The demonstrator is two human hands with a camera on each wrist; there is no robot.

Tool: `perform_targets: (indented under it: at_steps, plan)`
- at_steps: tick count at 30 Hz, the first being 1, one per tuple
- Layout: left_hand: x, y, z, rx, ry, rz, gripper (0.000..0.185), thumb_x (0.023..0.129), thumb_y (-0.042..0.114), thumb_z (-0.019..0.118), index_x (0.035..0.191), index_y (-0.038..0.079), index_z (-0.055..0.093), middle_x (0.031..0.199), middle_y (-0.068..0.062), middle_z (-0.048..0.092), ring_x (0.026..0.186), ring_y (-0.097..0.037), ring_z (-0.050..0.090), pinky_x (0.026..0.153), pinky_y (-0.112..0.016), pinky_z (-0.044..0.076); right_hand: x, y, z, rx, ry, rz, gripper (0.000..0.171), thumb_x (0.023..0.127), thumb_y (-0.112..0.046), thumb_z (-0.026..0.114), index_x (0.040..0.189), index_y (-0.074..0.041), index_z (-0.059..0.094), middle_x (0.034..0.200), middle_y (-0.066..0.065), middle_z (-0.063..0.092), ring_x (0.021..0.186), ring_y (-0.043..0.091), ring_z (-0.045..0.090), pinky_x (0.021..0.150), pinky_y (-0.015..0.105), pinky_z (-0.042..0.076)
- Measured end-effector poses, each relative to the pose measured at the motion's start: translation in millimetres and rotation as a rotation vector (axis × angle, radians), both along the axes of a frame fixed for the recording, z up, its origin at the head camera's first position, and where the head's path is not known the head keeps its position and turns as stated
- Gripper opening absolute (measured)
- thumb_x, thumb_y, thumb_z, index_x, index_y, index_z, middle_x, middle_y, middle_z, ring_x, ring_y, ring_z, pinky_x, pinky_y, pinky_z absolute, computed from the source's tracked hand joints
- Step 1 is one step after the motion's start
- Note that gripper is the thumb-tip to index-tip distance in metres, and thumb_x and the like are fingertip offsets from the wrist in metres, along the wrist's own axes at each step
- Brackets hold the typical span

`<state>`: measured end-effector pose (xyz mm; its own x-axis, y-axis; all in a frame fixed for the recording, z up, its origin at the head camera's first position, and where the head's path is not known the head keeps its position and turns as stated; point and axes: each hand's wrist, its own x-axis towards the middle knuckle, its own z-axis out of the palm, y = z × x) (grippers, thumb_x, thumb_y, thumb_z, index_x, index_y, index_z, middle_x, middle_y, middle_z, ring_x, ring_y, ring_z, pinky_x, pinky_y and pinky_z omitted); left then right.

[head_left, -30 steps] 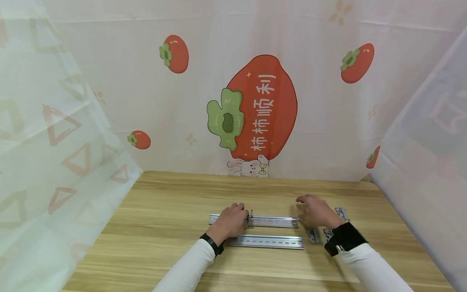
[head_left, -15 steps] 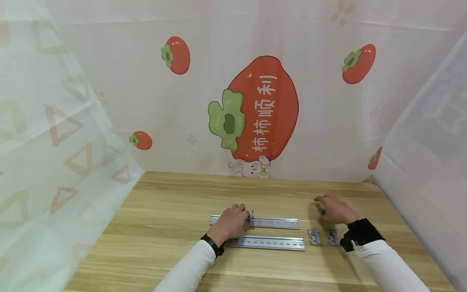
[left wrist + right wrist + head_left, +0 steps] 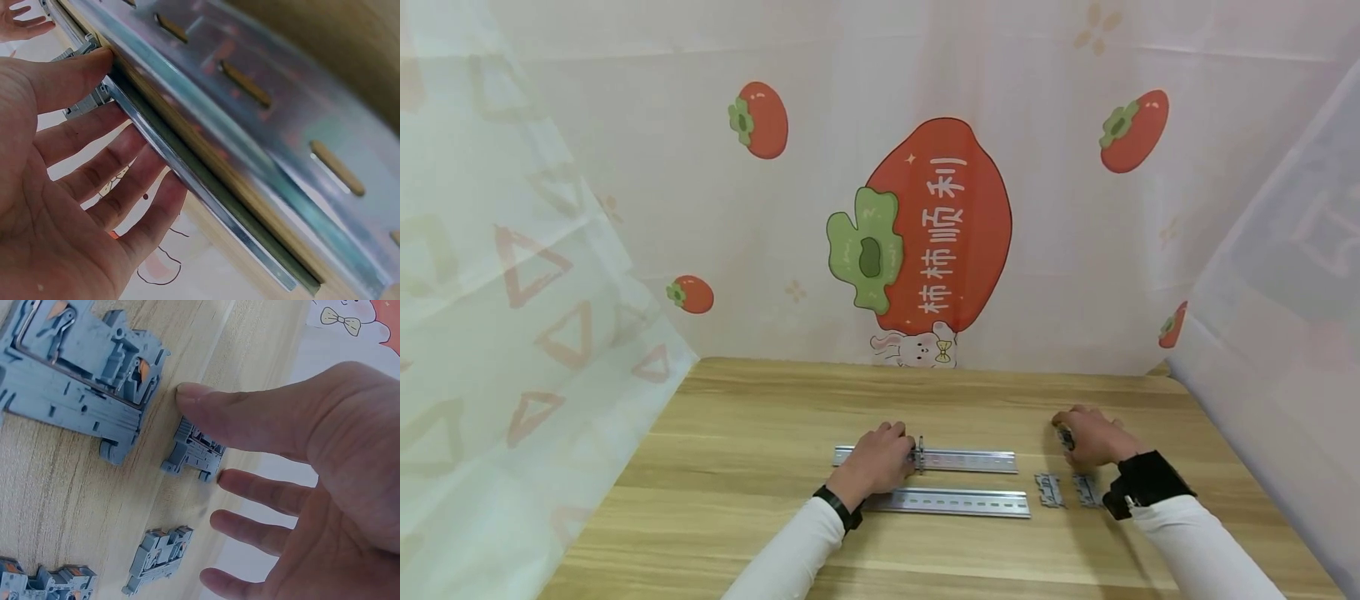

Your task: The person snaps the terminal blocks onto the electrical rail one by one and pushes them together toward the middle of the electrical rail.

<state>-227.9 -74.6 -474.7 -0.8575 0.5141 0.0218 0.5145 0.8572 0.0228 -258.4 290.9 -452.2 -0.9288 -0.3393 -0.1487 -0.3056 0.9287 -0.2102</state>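
Two slotted metal rails lie side by side on the wooden table [image 3: 760, 417]. My left hand [image 3: 895, 450] rests on the left part of the far rail [image 3: 970, 460], fingers straight along its edge. Its thumb touches a grey terminal block [image 3: 919, 452] mounted on that rail. In the left wrist view the thumb [image 3: 75, 72] presses the block [image 3: 84, 106] beside the rail [image 3: 250, 119]. My right hand [image 3: 1070, 435] is at the right, thumb and forefinger pinching a small grey terminal block [image 3: 195, 453] that lies on the table.
The near rail [image 3: 955, 502] lies free in front of the far one. Two more grey blocks [image 3: 1048, 490] [image 3: 1086, 490] sit beside its right end. Printed cloth walls [image 3: 925, 233] close in the back and both sides.
My right hand has moved right, away from the far rail's right end, and its fingers have closed on the loose block. The left hand has stayed on the rail.
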Motion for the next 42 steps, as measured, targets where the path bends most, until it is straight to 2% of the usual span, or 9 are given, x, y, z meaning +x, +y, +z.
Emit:
perform_targets:
  at_steps: [10, 16, 21, 25, 30, 32, 37, 39, 42]
  plan:
    - [1.4, 0.5, 0.2, -0.002, -0.011, 0.003, 0.03, 0.088, 0.038, 0.064, 0.108, 0.015, 0.067, 0.099, 0.001, 0.052, 0.087, -0.017, 0.05, 0.067, -0.031, 0.046, 0.9, 2.3, 0.9, 0.002, 0.015, -0.021, 0.052, 0.066, -0.001, 0.075, 0.115, -0.005, 0.06, 0.125, 0.029, 0.047, 0.114, 0.052, 0.041, 0.08, 0.078, 0.024]
    - [1.6, 0.3, -0.8, -0.002, -0.01, 0.006, 0.03, 0.088, 0.038, 0.064, 0.108, 0.015, 0.067, 0.099, 0.001, 0.052, 0.088, -0.017, 0.05, 0.068, -0.031, 0.046, 4.2, 2.0, 0.8, -0.01, 0.053, -0.017, 0.045, 0.066, -0.003, 0.077, 0.109, -0.004, 0.063, 0.11, 0.019, 0.056, 0.103, 0.042, 0.051, 0.079, 0.075, 0.027]
    - [3.2, 0.2, 0.4, -0.003, -0.003, 0.004, 0.03, 0.088, 0.038, 0.064, 0.107, 0.015, 0.067, 0.099, 0.001, 0.052, 0.087, -0.017, 0.05, 0.067, -0.032, 0.046, 2.3, 2.3, -1.2, -0.008, 0.063, -0.017, 0.039, 0.068, -0.01, 0.08, 0.103, -0.002, 0.064, 0.095, 0.008, 0.057, 0.086, 0.029, 0.055, 0.074, 0.066, 0.034]
    - [4.3, 0.6, 1.4, -0.003, 0.006, 0.0, 0.031, 0.088, 0.038, 0.064, 0.107, 0.014, 0.067, 0.098, 0.0, 0.052, 0.086, -0.017, 0.05, 0.067, -0.032, 0.046, -0.2, 1.0, -2.2, -0.011, 0.07, -0.029, 0.038, 0.069, -0.018, 0.081, 0.099, -0.002, 0.065, 0.092, 0.005, 0.06, 0.08, 0.023, 0.055, 0.071, 0.062, 0.036]
    - [4.7, 1.1, 0.7, -0.007, 0.017, -0.001, 0.032, 0.088, 0.038, 0.064, 0.108, 0.013, 0.067, 0.098, 0.0, 0.052, 0.086, -0.017, 0.05, 0.067, -0.031, 0.046, -1.6, -0.7, -3.2, -0.033, 0.084, -0.036, 0.035, 0.07, -0.02, 0.081, 0.096, -0.002, 0.066, 0.088, 0.005, 0.061, 0.076, 0.021, 0.053, 0.071, 0.06, 0.036]
    - [4.6, 1.2, 0.3, -0.008, 0.018, -0.002, 0.032, 0.088, 0.038, 0.064, 0.108, 0.014, 0.067, 0.098, 0.0, 0.052, 0.086, -0.017, 0.05, 0.067, -0.031, 0.046, -1.9, -1.2, -3.8, -0.043, 0.096, -0.034, 0.038, 0.07, -0.02, 0.08, 0.099, 0.0, 0.066, 0.092, 0.008, 0.063, 0.08, 0.024, 0.056, 0.072, 0.062, 0.036]
    - [3.9, 1.1, -0.5, -0.006, 0.025, -0.002, 0.032, 0.087, 0.038, 0.065, 0.108, 0.014, 0.067, 0.098, 0.0, 0.053, 0.086, -0.017, 0.05, 0.067, -0.032, 0.047, -3.9, -1.2, -7.0, -0.093, 0.144, 0.014, 0.054, 0.071, -0.018, 0.08, 0.117, 0.002, 0.06, 0.109, 0.019, 0.062, 0.094, 0.033, 0.059, 0.074, 0.053, 0.045]
    - [3.6, 0.9, -0.9, -0.005, 0.026, -0.001, 0.032, 0.087, 0.038, 0.065, 0.108, 0.014, 0.067, 0.098, 0.0, 0.053, 0.086, -0.017, 0.05, 0.067, -0.032, 0.047, -4.8, -1.1, -7.7, -0.131, 0.154, 0.042, 0.053, 0.072, -0.015, 0.078, 0.119, 0.001, 0.06, 0.111, 0.018, 0.062, 0.089, 0.027, 0.059, 0.07, 0.044, 0.047]
    - [3.6, 0.7, -0.9, -0.003, 0.024, -0.001, 0.032, 0.087, 0.038, 0.064, 0.108, 0.014, 0.067, 0.098, 0.0, 0.052, 0.086, -0.017, 0.05, 0.067, -0.032, 0.047, -5.9, -1.7, -7.2, -0.189, 0.138, 0.056, 0.046, 0.076, -0.01, 0.073, 0.12, -0.002, 0.061, 0.095, 0.012, 0.063, 0.065, 0.012, 0.051, 0.06, 0.032, 0.042]
